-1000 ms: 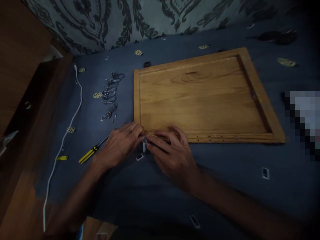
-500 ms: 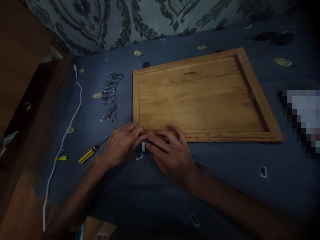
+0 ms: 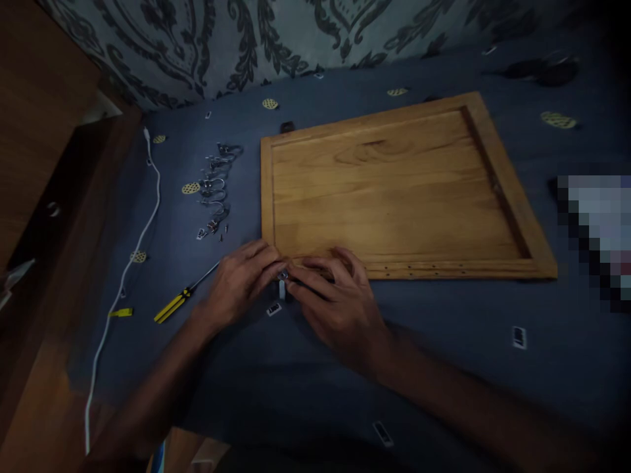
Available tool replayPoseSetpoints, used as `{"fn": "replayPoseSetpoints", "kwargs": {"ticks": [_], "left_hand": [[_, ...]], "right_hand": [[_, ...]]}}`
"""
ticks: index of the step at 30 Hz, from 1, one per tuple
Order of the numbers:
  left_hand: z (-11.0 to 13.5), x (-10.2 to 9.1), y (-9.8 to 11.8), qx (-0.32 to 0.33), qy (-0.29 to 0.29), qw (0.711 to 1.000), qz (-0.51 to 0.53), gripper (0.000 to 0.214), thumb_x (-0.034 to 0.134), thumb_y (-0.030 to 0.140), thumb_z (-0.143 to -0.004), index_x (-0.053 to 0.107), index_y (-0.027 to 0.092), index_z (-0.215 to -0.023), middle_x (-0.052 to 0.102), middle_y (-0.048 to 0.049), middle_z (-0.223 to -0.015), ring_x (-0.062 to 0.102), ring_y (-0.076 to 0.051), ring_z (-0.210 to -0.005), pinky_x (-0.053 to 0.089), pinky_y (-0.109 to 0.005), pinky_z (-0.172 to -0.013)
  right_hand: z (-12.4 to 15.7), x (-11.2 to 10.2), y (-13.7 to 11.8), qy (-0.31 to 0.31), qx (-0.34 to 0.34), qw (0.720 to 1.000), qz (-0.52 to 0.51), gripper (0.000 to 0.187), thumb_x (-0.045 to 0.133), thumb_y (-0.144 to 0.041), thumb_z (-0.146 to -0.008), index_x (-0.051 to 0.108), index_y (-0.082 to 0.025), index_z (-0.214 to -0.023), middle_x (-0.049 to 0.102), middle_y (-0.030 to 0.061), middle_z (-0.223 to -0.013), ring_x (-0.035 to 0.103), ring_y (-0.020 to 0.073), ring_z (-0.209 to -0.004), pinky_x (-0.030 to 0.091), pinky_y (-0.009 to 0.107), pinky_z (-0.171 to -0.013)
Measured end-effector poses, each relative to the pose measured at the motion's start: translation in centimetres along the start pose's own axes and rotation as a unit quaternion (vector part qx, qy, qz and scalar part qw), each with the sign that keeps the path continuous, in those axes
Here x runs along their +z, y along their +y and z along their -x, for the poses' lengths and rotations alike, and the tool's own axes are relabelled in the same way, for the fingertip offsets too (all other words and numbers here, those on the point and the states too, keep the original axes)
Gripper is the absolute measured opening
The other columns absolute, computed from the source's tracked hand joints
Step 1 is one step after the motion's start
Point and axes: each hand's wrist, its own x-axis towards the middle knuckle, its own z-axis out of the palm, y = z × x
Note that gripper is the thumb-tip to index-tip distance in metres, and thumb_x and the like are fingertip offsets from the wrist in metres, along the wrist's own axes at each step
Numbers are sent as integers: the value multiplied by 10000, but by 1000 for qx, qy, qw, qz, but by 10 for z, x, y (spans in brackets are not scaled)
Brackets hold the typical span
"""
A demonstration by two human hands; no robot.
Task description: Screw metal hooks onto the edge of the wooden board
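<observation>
Far side: patterned backdrop [image 3: 296,39], pale grey-green, which bore dark leaf scrolls and met the cloth along its lower edge. Main surface: blue cloth [image 3: 444,374], which carried scattered yellow dotted ovals [image 3: 190,188] and small lettered rectangles [image 3: 519,337]. Left: brown wooden panel [image 3: 39,59], beside which ran a dark strip [image 3: 52,187] with a round detail. Near left: lighter brown wood [image 3: 44,401], floor or furniture unclear. Light: dim; the right edge fell into black shadow.
</observation>
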Motion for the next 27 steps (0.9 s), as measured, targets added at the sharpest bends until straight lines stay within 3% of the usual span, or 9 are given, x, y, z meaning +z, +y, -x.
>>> {"fn": "replayPoseSetpoints", "kwargs": {"ticks": [6, 13, 27], "left_hand": [[0, -9, 4, -32, -29, 998, 39, 276, 438, 282, -1107, 661, 171, -989, 653, -20, -874, 627, -133, -823, 476, -243, -752], [6, -13, -6, -8, -35, 993, 110, 161, 617, 265, -1035, 667, 201, -1173, 680, -14, -965, 635, -122, -851, 512, -223, -754], [8, -5, -5, 40, 17, 998, 34, 143, 591, 239, -1043, 706, 180, -1102, 679, -18, -941, 667, -102, -849, 534, -199, -765]], "right_hand": [[-1, -2, 1, -5, -8, 1000, -1, 245, 569, -87, -985, 759, -208, -1082, 795, 44, -1210, 651, 266, -1137, 374, 574, -1145], [0, -1, 0, -3, -2, 1000, -6, 257, 560, -80, -989, 759, -210, -1089, 790, 37, -1228, 647, 265, -1136, 374, 582, -1155], [1, 0, 0, -2, 3, 1000, -2, 240, 594, -94, -984, 756, -240, -1085, 788, 17, -1239, 664, 264, -1135, 381, 579, -1145]]}}
